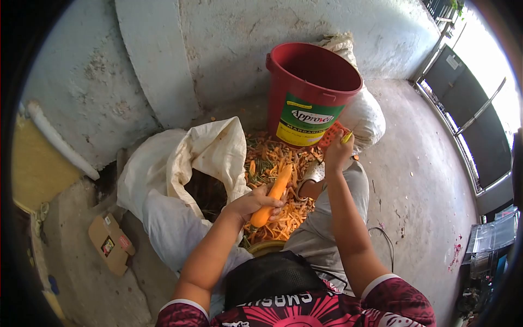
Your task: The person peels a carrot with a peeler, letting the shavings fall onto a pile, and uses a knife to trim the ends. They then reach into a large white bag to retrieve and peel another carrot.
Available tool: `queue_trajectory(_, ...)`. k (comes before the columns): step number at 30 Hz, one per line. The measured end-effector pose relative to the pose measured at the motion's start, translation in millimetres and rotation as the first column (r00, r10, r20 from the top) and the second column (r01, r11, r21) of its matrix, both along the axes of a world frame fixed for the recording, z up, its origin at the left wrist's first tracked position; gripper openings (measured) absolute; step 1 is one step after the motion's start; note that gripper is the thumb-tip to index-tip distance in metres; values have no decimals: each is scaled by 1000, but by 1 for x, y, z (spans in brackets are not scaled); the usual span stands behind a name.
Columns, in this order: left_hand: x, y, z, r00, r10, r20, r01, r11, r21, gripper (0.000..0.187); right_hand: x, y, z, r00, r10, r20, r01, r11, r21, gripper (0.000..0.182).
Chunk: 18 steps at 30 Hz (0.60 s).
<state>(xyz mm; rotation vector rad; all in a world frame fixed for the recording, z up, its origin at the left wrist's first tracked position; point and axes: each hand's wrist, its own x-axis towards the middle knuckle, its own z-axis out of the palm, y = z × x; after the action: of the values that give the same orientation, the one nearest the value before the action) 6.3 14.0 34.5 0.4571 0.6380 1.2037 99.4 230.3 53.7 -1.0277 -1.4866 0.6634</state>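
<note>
My left hand (251, 203) grips the lower end of a peeled orange carrot (273, 195), which points up and away from me over a heap of carrot peelings (272, 163) on the floor. My right hand (338, 152) is raised to the right of the carrot's tip and is closed on a small peeler with a yellow handle (347, 137). A red bucket (310, 92) with a green "Approved" label stands just beyond both hands. My knee (332, 212) in grey cloth lies under my right forearm.
An open white sack (180, 163) lies to the left of the peelings. A second filled white sack (365, 117) sits behind the bucket. A small cardboard box (111, 242) lies on the concrete floor at left. A whitewashed wall (229, 43) rises behind.
</note>
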Motion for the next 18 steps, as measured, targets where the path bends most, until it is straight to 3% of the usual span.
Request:
queue_trajectory(2,-1,0,-1,968,98,-232,-99,995,7,50,9,-12,-7,988,147,53,-147,989,-1,18)
queue_trajectory(3,-2,0,-1,928,145,-344,-147,989,22,50,14,-22,-16,962,259,80,-250,962,-113,17)
queue_trajectory(4,-7,5,-17,763,270,-588,-232,962,141,47,18,-33,-29,924,372,93,-344,911,-226,17)
queue_trajectory(6,-19,17,-61,226,474,-851,-277,869,411,43,32,-50,-65,757,607,242,-576,795,-193,8)
queue_trajectory(7,-20,15,-50,206,417,-885,-289,890,352,40,36,-66,-67,682,705,195,-647,705,-289,18)
queue_trajectory(8,-21,11,-37,189,354,-916,-300,909,289,37,38,-73,-66,594,742,311,-594,665,-451,20)
queue_trajectory(11,-18,9,-20,144,237,-961,-302,935,185,34,33,-88,-54,513,740,435,-578,673,-462,23)
queue_trajectory(13,-13,12,-17,126,211,-969,-318,934,162,34,30,-91,-54,545,745,383,-594,666,-451,25)
queue_trajectory(18,-8,12,-19,40,299,-953,-291,916,275,32,21,-87,-69,538,702,467,-527,712,-463,25)
